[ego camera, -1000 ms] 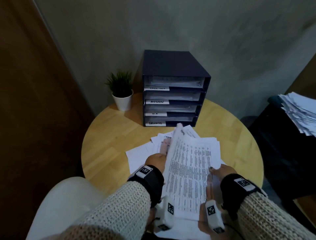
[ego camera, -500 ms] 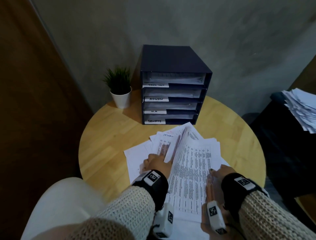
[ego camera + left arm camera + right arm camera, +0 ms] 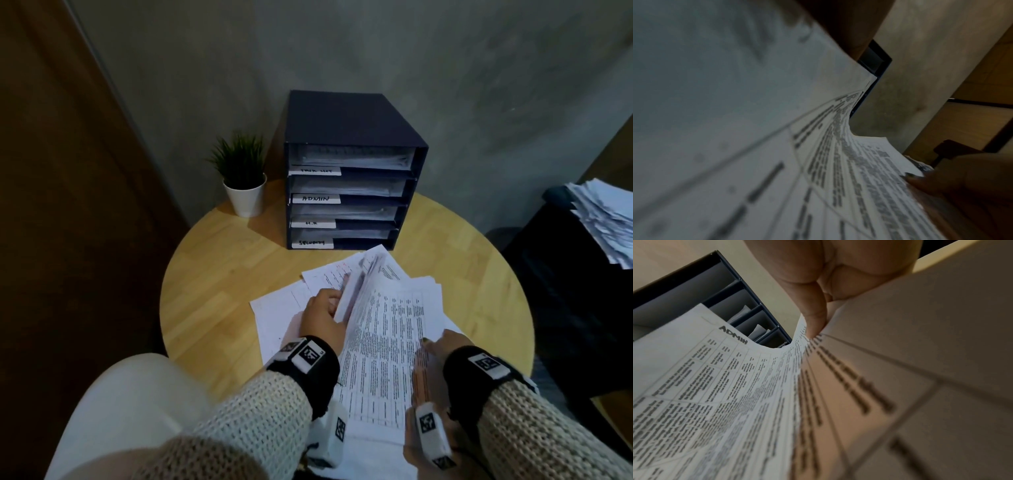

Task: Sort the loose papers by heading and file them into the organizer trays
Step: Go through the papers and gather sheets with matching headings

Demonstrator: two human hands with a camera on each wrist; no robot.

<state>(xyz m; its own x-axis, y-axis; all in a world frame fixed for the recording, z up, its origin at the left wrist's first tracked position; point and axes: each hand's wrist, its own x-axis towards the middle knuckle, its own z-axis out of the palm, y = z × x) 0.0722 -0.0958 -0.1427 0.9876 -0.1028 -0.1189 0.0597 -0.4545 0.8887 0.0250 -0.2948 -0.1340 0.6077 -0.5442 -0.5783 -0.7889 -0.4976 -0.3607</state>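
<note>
The left hand (image 3: 322, 317) is gripping the left edge of a printed sheet (image 3: 383, 346), fingers curled round it and bowing it upward. The right hand (image 3: 445, 346) is pinching the sheet's right edge, thumb lying on top. In the right wrist view the sheet's heading is reading ADMIN. Under it, loose papers (image 3: 277, 308) are lying fanned across the near half of the round wooden table (image 3: 219, 274). At the far side the dark organizer (image 3: 352, 171) is standing, its four trays already holding paper, a potted plant (image 3: 243, 178) sitting just left of it.
</note>
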